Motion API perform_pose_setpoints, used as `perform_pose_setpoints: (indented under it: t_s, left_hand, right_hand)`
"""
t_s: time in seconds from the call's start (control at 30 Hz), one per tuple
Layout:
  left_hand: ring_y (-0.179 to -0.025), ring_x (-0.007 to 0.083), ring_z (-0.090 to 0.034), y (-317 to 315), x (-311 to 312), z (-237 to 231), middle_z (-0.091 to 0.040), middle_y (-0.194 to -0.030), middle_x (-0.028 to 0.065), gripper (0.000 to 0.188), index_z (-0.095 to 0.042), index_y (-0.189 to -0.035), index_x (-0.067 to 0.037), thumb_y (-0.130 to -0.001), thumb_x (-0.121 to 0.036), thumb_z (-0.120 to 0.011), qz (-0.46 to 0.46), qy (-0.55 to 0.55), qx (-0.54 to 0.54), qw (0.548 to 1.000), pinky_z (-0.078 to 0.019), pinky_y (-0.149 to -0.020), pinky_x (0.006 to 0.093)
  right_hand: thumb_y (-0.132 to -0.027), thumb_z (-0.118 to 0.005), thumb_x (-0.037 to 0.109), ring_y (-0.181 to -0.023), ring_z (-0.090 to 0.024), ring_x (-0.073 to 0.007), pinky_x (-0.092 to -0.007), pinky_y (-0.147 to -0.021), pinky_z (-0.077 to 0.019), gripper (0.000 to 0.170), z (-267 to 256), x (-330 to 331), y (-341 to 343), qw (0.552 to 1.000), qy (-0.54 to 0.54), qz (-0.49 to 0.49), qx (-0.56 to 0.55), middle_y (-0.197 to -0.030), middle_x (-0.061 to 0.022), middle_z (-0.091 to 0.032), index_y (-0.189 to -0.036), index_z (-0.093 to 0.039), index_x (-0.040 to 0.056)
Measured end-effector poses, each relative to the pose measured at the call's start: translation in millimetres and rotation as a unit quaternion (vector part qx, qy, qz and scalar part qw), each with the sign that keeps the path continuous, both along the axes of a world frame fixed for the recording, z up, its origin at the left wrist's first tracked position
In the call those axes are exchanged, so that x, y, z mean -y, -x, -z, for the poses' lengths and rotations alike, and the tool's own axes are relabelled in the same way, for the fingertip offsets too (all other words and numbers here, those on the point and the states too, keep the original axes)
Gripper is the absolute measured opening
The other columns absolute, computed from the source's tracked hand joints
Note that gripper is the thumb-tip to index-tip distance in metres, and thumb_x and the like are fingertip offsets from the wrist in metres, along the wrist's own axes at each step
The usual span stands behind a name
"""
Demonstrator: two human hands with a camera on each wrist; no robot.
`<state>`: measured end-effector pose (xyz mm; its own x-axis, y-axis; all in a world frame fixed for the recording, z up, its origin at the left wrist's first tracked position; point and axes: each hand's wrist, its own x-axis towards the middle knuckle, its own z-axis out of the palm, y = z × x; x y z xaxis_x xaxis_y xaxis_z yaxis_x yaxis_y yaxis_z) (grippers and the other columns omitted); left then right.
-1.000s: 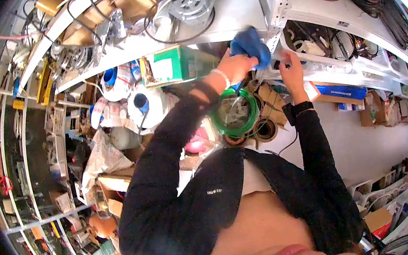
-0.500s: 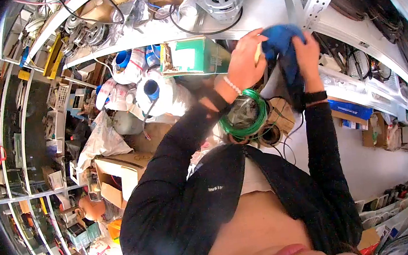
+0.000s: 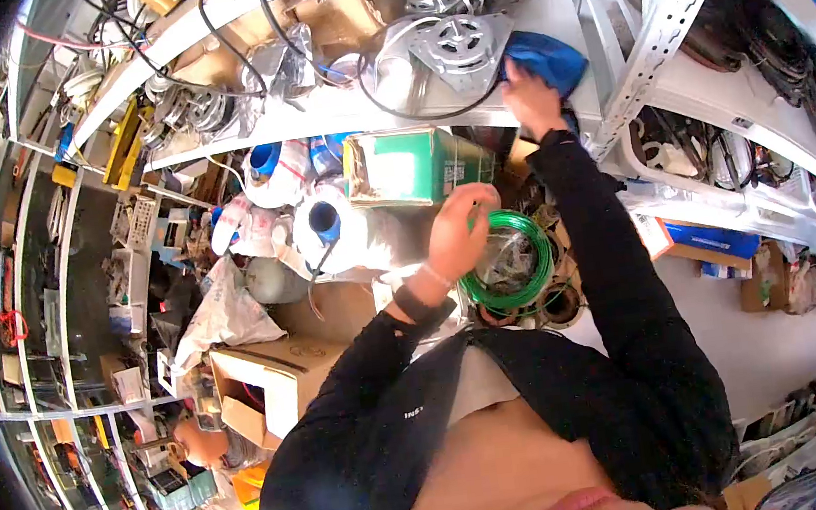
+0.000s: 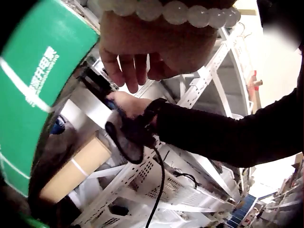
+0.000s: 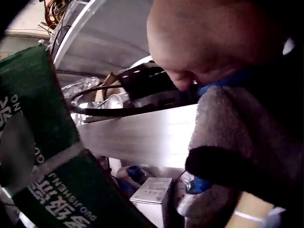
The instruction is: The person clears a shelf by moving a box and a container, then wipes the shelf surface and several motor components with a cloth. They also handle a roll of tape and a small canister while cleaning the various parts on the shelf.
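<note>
My right hand [image 3: 534,105] reaches up to the white shelf and holds a blue cloth [image 3: 552,59] beside the metal motor part [image 3: 460,45]. In the right wrist view, a grey, fuzzy stretch of the cloth [image 5: 223,118] with a black edge hangs below the fingers. My left hand [image 3: 461,234], with a pale bead bracelet [image 4: 175,13] at its wrist, hovers near the green box [image 3: 398,167] and a coil of green wire [image 3: 522,287]. Its fingers [image 4: 127,71] hang loosely bent with nothing between them.
A perforated white post [image 3: 660,40] rises right of the cloth. Black cable [image 3: 412,113] loops over the shelf's front edge. White bags with blue tubes [image 3: 324,224] stand below the shelf at left, an open carton [image 3: 291,374] nearer me. A white basket [image 3: 664,160] holds cables at right.
Both hands were together at the blue cloth in front of the shelf. The right hand has carried it up onto the shelf; the left hand has let go and dropped lower. The view has also shifted.
</note>
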<state>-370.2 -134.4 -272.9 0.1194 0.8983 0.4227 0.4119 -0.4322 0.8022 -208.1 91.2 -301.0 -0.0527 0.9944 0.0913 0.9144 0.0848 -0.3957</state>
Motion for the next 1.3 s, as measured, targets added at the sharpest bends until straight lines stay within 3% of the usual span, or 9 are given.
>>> perform_pose_setpoints:
  t_s: [0.13, 0.27, 0.3, 0.37, 0.47, 0.63, 0.8, 1.1, 1.3]
  left_hand:
    - [-0.089, 0.025, -0.062, -6, -16, -28, -0.062, -0.109, 0.0133, 0.02, -0.058, -0.097, -0.003, -0.08, 0.007, -0.055, 0.022, -0.09, -0.022, 0.995, -0.0496, -0.073, 0.0289]
    - [-0.089, 0.0261, -0.063, -2, -18, -43, -0.063, -0.108, 0.0139, 0.021, -0.059, -0.096, -0.003, -0.079, 0.009, -0.056, 0.032, -0.07, 0.011, 0.997, -0.0502, -0.075, 0.0311]
    - [-0.09, 0.0266, -0.063, -3, -17, -41, -0.064, -0.108, 0.0139, 0.021, -0.059, -0.095, -0.003, -0.079, 0.009, -0.056, 0.02, -0.058, 0.01, 0.998, -0.0504, -0.076, 0.032]
    - [-0.091, 0.0276, -0.063, -1, -15, -30, -0.064, -0.107, 0.0139, 0.02, -0.06, -0.094, -0.003, -0.079, 0.009, -0.056, -0.006, -0.035, 0.003, 0.999, -0.0506, -0.077, 0.0339]
    - [-0.097, 0.0291, -0.062, -8, -5, -15, -0.065, -0.104, 0.0138, 0.018, -0.061, -0.092, -0.003, -0.08, 0.009, -0.054, -0.006, -0.016, 0.02, 1.0, -0.0494, -0.083, 0.0344]
    - [-0.095, 0.0268, -0.062, 6, 16, 28, -0.065, -0.103, 0.0135, 0.017, -0.062, -0.095, -0.003, -0.083, 0.005, -0.054, -0.017, 0.053, 0.022, 0.998, -0.0495, -0.081, 0.0337]
    - [-0.084, 0.0212, -0.066, 43, 49, 29, -0.066, -0.093, 0.0128, 0.013, -0.062, -0.096, -0.001, -0.085, 0.003, -0.056, -0.075, 0.222, 0.023, 0.972, -0.0516, -0.074, 0.0317]
    - [-0.065, 0.0185, -0.064, 69, 80, 10, -0.065, -0.074, 0.0092, 0.014, -0.066, -0.091, -0.004, -0.082, 0.004, -0.058, -0.095, 0.184, 0.041, 0.977, -0.0488, -0.056, 0.0288]
    - [-0.07, 0.024, -0.061, 76, 65, -121, -0.065, -0.082, 0.0073, 0.015, -0.063, -0.095, -0.003, -0.08, -0.002, -0.062, -0.074, -0.122, -0.025, 0.99, -0.0462, -0.065, 0.0343]
  right_hand:
    - [-0.087, -0.046, 0.03, -0.124, -0.045, -0.0373, -0.0511, -0.099, -0.0384, 0.065, 25, 8, 13, 0.994, -0.096, -0.045, 0.039, -0.14, -0.0178, -0.043, -0.145, -0.026, 0.0092]
    - [-0.088, -0.045, 0.025, -0.117, -0.051, -0.0405, -0.0531, -0.097, -0.0414, 0.061, -2, 13, -32, 0.996, 0.024, -0.074, 0.053, -0.143, -0.0182, -0.04, -0.146, -0.026, 0.0223]
    - [-0.088, -0.046, 0.02, -0.11, -0.055, -0.041, -0.054, -0.094, -0.0435, 0.048, 57, -41, -52, 0.985, -0.05, -0.139, 0.089, -0.143, -0.0199, -0.039, -0.135, -0.046, 0.0127]
    - [-0.087, -0.045, 0.014, -0.11, -0.055, -0.0424, -0.0519, -0.096, -0.0436, 0.033, 19, -62, -54, 0.868, -0.053, -0.306, 0.387, -0.143, -0.0228, -0.038, -0.11, -0.063, -0.0011]
    - [-0.09, -0.039, 0.014, -0.112, -0.053, -0.0434, -0.0496, -0.094, -0.0457, 0.036, 52, -140, -64, 0.844, -0.037, -0.329, 0.423, -0.141, -0.0293, -0.035, -0.108, -0.06, -0.0099]
    - [-0.089, -0.039, 0.016, -0.11, -0.054, -0.0436, -0.05, -0.093, -0.0456, 0.036, 46, -213, -69, 0.947, 0.062, -0.132, 0.285, -0.134, -0.0281, -0.041, -0.107, -0.061, -0.0073]
    - [-0.089, -0.039, 0.018, -0.108, -0.055, -0.0438, -0.0505, -0.092, -0.0454, 0.037, 47, -273, -102, 0.963, 0.096, -0.056, 0.246, -0.127, -0.0268, -0.048, -0.106, -0.063, -0.0047]
    - [-0.088, -0.04, 0.022, -0.104, -0.057, -0.0441, -0.0513, -0.09, -0.0452, 0.038, 43, -211, -79, 0.972, 0.127, -0.003, 0.197, -0.113, -0.0244, -0.06, -0.104, -0.066, 0.0]
    - [-0.085, -0.044, 0.027, -0.102, -0.056, -0.0466, -0.052, -0.09, -0.0441, 0.05, 36, -89, -62, 0.99, 0.049, -0.038, 0.127, -0.113, -0.0292, -0.059, -0.13, -0.047, 0.006]
